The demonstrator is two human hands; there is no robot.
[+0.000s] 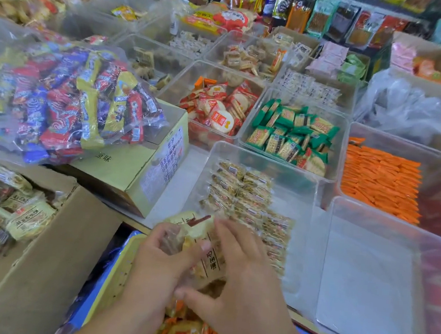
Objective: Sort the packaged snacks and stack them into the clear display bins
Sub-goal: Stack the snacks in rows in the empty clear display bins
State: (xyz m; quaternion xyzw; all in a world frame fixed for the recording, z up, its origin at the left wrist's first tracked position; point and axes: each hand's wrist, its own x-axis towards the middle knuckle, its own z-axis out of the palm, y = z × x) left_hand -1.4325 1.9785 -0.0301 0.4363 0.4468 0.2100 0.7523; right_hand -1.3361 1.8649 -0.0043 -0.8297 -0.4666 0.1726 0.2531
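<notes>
Squaring snack packets (pixel 212 263) for the near clear bin (pixel 298 229).
Left hand (pixel 160 266) grips them; right hand (pixel 242 286), blurred, seems curled over them, evening edges to match the rows (pixel 246 194) inside.

clear glossy plastic bins (pixel 372 215), matt brown cardboard box (pixel 41 256), shiny crinkled film snack wrappers (pixel 249 194).

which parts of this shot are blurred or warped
Head view: motion blur smears the left hand, right hand and the snack packets they hold; green packets mid-frame look sharpest; the wide lens bows the rim of the empty bin at right; far shelves are soft.
</notes>
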